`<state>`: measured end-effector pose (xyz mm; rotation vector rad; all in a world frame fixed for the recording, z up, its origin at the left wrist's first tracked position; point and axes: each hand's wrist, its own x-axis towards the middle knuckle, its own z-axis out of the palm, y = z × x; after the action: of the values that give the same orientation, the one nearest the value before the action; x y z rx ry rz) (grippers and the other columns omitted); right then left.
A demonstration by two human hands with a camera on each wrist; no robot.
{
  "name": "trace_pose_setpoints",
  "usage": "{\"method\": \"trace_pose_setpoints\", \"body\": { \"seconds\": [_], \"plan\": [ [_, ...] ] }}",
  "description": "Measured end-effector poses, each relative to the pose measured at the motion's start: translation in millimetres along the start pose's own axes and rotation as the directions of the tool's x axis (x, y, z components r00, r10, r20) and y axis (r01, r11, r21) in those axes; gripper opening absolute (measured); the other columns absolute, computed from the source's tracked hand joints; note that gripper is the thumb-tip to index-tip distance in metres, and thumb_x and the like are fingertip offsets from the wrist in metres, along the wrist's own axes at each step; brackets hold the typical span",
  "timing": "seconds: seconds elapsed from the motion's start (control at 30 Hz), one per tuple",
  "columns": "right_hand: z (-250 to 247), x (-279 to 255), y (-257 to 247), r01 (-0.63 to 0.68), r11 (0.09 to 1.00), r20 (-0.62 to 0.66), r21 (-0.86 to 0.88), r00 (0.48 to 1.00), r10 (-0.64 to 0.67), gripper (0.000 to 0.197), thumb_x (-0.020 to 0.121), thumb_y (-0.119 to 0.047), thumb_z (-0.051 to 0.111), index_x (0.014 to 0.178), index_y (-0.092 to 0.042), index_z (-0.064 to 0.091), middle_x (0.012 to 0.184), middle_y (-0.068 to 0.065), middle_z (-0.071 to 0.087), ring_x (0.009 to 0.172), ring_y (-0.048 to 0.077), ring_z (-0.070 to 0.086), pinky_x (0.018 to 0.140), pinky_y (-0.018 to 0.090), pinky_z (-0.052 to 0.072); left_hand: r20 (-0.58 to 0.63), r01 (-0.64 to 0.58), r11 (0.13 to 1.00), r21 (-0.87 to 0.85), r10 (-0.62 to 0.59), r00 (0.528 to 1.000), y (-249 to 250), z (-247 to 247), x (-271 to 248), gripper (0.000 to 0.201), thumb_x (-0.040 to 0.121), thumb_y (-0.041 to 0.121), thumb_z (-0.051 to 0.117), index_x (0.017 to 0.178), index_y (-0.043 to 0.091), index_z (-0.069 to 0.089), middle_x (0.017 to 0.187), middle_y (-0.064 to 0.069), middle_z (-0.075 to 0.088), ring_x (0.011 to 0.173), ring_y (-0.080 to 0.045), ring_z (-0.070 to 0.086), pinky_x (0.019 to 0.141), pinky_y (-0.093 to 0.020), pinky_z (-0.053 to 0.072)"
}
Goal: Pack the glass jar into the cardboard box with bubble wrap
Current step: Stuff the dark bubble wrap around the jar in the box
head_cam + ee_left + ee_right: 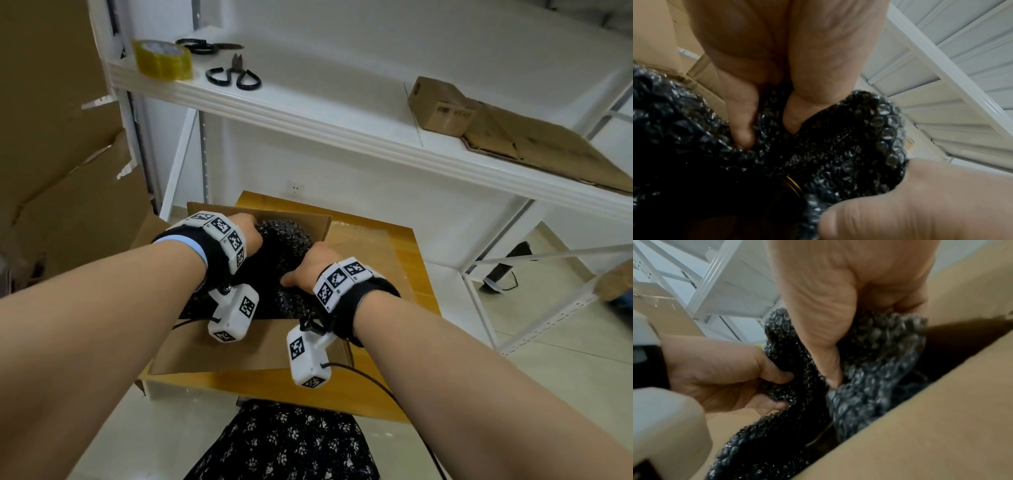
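An open cardboard box (239,346) sits on a small yellow table (411,274). Black bubble wrap (284,246) bulges out of the box, bunched around the glass jar. Of the jar only a gold lid rim (793,183) shows, deep between the folds. My left hand (251,236) grips the far left fold of the wrap, its fingers (742,129) dug into the bubbles. My right hand (305,270) pinches the near right fold, thumb (832,376) pressed into it, close to the box wall (920,426). The two hands (725,374) are a short way apart.
Above the box, a white shelf (308,113) carries a yellow tape roll (162,60), two pairs of black scissors (236,73), a small carton (442,108) and flattened cardboard (548,150). Big cardboard sheets (51,137) stand at the left. A white rack frame (513,308) is at the right.
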<state>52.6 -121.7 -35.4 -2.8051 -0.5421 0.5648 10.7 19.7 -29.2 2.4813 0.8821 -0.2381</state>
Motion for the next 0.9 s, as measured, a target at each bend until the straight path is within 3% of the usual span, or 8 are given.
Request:
{"method": "trace_pose_setpoints", "body": {
  "seconds": [0.1,0.2,0.37,0.53,0.73,0.83,0.9],
  "plan": [
    [-4,3,6,0.037,0.999,-0.048,-0.004,0.998,-0.037,0.043,0.087,-0.025,0.068,0.12,-0.007,0.048,0.076,0.003,0.056,0.06,0.017,0.054,0.045,0.026,0.039,-0.001,0.0,0.997,0.079,0.0,1.0,-9,5,20,0.052,0.074,0.031,0.048,0.123,0.013,0.056,0.106,-0.013,0.065,0.088,-0.032,0.065,0.08,-0.043,0.057],
    [-12,4,12,0.111,0.991,-0.122,-0.082,0.985,-0.12,0.032,0.089,-0.013,0.058,0.119,-0.007,0.048,0.075,0.004,0.057,0.061,0.018,0.055,0.046,0.027,0.041,0.036,-0.005,0.992,0.123,0.0,0.999,-9,4,18,0.053,0.077,0.03,0.049,0.128,0.015,0.052,0.116,-0.012,0.063,0.098,-0.032,0.063,0.09,-0.043,0.053],
    [-16,-1,18,0.165,0.932,-0.191,-0.323,0.953,-0.235,0.037,0.091,-0.004,0.054,0.125,-0.006,0.041,0.074,0.005,0.06,0.061,0.021,0.059,0.054,0.034,0.053,0.025,-0.036,0.982,0.185,0.032,0.999,-3,-5,-9,0.046,0.087,0.019,0.051,0.133,0.013,0.05,0.125,-0.013,0.06,0.109,-0.032,0.06,0.098,-0.043,0.048],
    [-5,6,16,0.207,0.896,-0.102,-0.393,0.958,-0.266,0.04,0.09,-0.001,0.055,0.127,-0.003,0.04,0.073,0.007,0.05,0.065,0.026,0.055,0.058,0.036,0.047,0.032,-0.057,0.976,0.21,0.052,0.998,-5,-4,-6,0.048,0.093,0.011,0.047,0.141,0.013,0.043,0.132,-0.014,0.055,0.114,-0.032,0.057,0.098,-0.037,0.048],
    [5,11,13,0.243,0.887,0.043,-0.393,0.968,-0.246,0.049,0.086,-0.016,0.065,0.126,-0.001,0.041,0.081,0.009,0.06,0.067,0.026,0.061,0.059,0.037,0.054,0.028,-0.041,0.965,0.261,0.034,0.999,-5,-4,-2,0.055,0.094,0.008,0.049,0.147,0.013,0.036,0.146,-0.013,0.043,0.129,-0.033,0.047,0.108,-0.038,0.04],
    [-7,14,7,0.213,0.913,0.08,-0.346,0.977,-0.198,0.066,0.079,-0.038,0.077,0.123,-0.006,0.039,0.098,0.008,0.063,0.087,0.029,0.066,0.077,0.042,0.059,0.013,-0.066,0.96,0.272,0.065,0.998,-6,-4,-2,0.051,0.093,0.012,0.051,0.144,0.014,0.04,0.14,-0.013,0.05,0.124,-0.032,0.053,0.103,-0.037,0.044],
    [-16,14,4,0.217,0.952,0.048,-0.214,0.976,-0.212,0.081,0.069,-0.047,0.083,0.126,-0.014,0.035,0.107,0.008,0.062,0.096,0.031,0.064,0.082,0.044,0.057,-0.007,-0.088,0.958,0.274,0.094,0.996,-6,-3,-3,0.042,0.092,0.013,0.052,0.134,0.014,0.051,0.128,-0.013,0.059,0.114,-0.032,0.059,0.094,-0.035,0.048]
  ]
}}
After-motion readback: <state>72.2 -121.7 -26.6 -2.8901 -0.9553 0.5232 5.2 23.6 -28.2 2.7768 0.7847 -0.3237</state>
